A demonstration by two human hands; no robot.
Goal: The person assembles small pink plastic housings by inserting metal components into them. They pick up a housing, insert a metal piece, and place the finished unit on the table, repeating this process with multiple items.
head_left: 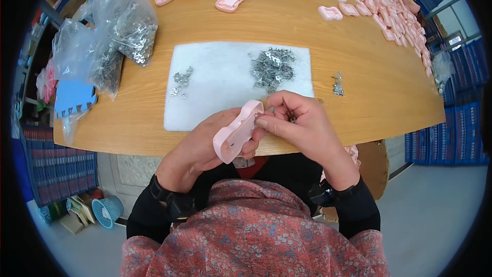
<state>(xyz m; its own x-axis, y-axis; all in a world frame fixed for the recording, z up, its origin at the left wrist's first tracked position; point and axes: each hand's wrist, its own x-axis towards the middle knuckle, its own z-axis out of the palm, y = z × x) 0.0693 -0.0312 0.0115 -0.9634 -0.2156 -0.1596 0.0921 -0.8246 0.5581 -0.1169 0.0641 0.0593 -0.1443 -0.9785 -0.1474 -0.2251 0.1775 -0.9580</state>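
My left hand (202, 136) is closed around a pink plastic shell (223, 141), a shallow tray narrowed at its middle, tilted up on its edge. At the shell's far end, my right hand (307, 123) pinches with thumb and forefinger; what lies between these fingertips is mostly hidden. Small metal bits (292, 119) show in its curled fingers. Both hands are over the near edge of a white foam sheet (215, 79). On the sheet lie a heap of small metal parts with thin pins (273, 69) and, farther left, a few loose small metal clips (182, 78).
A small cluster of metal parts (338, 84) lies right of the sheet on the wooden table (379, 97). Clear bags of metal parts (136, 33) stand left, near a blue foam mat (74, 97). Many pink shells (394, 20) spread along the far right; one shell (231, 0) lies apart.
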